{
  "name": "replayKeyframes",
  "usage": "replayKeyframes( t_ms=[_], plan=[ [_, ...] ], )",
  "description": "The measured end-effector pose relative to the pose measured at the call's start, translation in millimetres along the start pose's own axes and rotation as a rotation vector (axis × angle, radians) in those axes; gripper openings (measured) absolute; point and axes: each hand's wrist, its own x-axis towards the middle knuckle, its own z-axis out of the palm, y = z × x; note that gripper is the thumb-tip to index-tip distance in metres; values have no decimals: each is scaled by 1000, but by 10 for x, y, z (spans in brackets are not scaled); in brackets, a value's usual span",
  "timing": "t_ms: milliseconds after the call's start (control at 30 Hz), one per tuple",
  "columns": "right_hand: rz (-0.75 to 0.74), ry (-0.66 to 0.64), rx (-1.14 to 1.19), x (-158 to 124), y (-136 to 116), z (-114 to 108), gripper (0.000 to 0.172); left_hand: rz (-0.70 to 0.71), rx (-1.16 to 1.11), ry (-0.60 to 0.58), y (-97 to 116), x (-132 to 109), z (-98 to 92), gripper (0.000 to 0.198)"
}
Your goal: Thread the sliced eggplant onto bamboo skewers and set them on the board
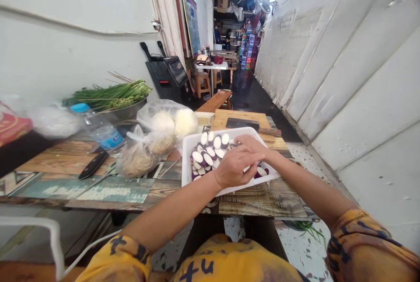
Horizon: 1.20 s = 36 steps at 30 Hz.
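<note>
We have our left hand (236, 169) and right hand (252, 144) close together over the white tray (186, 159), fingers curled; we cannot tell whether either grips anything. The eggplant slices (208, 158) lie in the tray, which sits on the table (262, 203) before us. Just beyond, a cleaver (243, 123) rests on a cutting board (222, 116).

A single head-worn view looks forward and down — table (262, 201) close below; passage (243, 89) receding ahead.
</note>
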Motion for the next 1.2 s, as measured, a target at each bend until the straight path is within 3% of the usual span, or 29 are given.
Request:
replayKeyframes(
  t_ms=[100,333,467,667,933,1200],
  plan=[
    [-41,7,-17,21,27,46,42,-10,9,-95,4,-47,79,25],
    [-89,-112,-27,98,73,42,56,29,109,-467,35,-126,199,26],
    [-36,-163,-212,94,47,56,46,-2,150,-559,30,-141,224,27],
    [-3,-167,-315,146,-5,60,22,-23,159,-607,39,-136,220,26],
    [32,-186,-364,170,-92,-258,29,-41,137,-610,43,-123,218,26],
    [84,-35,-260,145,-18,-560,25,-71,127,-646,71,-85,202,24]
  ],
)
